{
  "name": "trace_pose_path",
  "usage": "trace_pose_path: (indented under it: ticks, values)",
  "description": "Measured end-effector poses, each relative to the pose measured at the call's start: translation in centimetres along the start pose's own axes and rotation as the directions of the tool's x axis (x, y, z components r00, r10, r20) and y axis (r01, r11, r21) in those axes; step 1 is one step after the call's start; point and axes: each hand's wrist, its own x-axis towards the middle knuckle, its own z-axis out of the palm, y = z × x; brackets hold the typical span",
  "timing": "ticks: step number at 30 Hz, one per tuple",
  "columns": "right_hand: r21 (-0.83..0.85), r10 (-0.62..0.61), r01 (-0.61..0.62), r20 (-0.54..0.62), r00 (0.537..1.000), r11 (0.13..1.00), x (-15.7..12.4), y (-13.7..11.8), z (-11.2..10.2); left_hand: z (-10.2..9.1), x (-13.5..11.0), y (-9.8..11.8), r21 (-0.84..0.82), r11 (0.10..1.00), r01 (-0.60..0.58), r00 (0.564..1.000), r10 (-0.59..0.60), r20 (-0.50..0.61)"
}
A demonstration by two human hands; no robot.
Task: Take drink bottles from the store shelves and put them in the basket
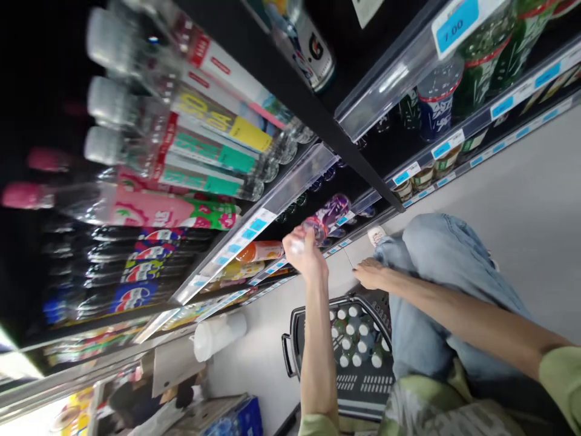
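Note:
My left hand (303, 249) is closed around the white-capped neck end of a clear bottle with a purple label (334, 209). The bottle is at a low shelf, tilted in this view, its lower part among the shelf fronts. My right hand (370, 274) extends past my knee, above the far edge of a black shopping basket (297, 339). Its fingers are loosely bent, and nothing shows in them. Inside the basket stand several bottles with white caps (356, 312). An orange drink bottle (261, 251) lies in view on the shelf beside my left hand.
Upper shelves hold clear soda bottles (213, 130), pink-labelled bottles (154, 206) and dark cola bottles (136, 269). A black shelf upright (318, 115) crosses the view. A white bin (220, 335), cartons (175, 363) and a blue pack (236, 418) stand on the floor at lower left.

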Motion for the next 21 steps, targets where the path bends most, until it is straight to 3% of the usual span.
trace_pose_path:
  ticks: [2, 5, 11, 12, 13, 15, 18, 19, 21]
  values:
    - [-0.088, -0.105, 0.122, 0.175, 0.979, 0.989, -0.9, -0.1, -1.5, -3.0, -2.8, 2.3, 0.018, 1.0, 0.009, 0.999, -0.009, -0.052]
    - [-0.172, -0.185, 0.268, 0.386, 0.903, 0.948, -2.7, -0.5, -3.5, -7.2, -8.0, 4.7, 0.05, 0.996, 0.067, 0.99, -0.06, -0.124]
    - [-0.285, -0.248, 0.458, 0.549, 0.798, 0.842, -5.8, -2.7, -4.7, -13.1, -19.5, 7.3, 0.099, 0.976, 0.191, 0.952, -0.16, -0.26]
    - [-0.302, -0.267, 0.489, 0.554, 0.789, 0.819, -6.1, -3.2, -4.5, -13.7, -20.8, 7.8, 0.094, 0.976, 0.194, 0.944, -0.159, -0.29]
    - [-0.278, -0.284, 0.469, 0.512, 0.811, 0.839, -6.4, -3.7, -4.2, -14.3, -21.7, 8.3, 0.085, 0.978, 0.192, 0.931, -0.155, -0.329]
    - [-0.275, -0.323, 0.51, 0.515, 0.794, 0.815, -6.7, -4.4, -3.4, -15.3, -22.7, 9.6, 0.058, 0.981, 0.185, 0.9, -0.145, -0.412]
    - [0.017, -0.328, 0.337, 0.286, 0.9, 0.941, -6.9, -4.8, -2.5, -16.5, -23.0, 12.0, -0.013, 0.986, 0.166, 0.876, -0.154, -0.457]
    - [0.129, -0.338, 0.317, 0.211, 0.917, 0.94, -7.0, -4.9, -2.3, -16.8, -23.1, 12.8, -0.044, 0.987, 0.154, 0.881, -0.157, -0.446]
    - [0.261, -0.415, 0.377, 0.11, 0.903, 0.889, -7.6, -4.7, -2.4, -17.0, -23.3, 14.1, -0.123, 0.984, 0.126, 0.9, -0.165, -0.402]
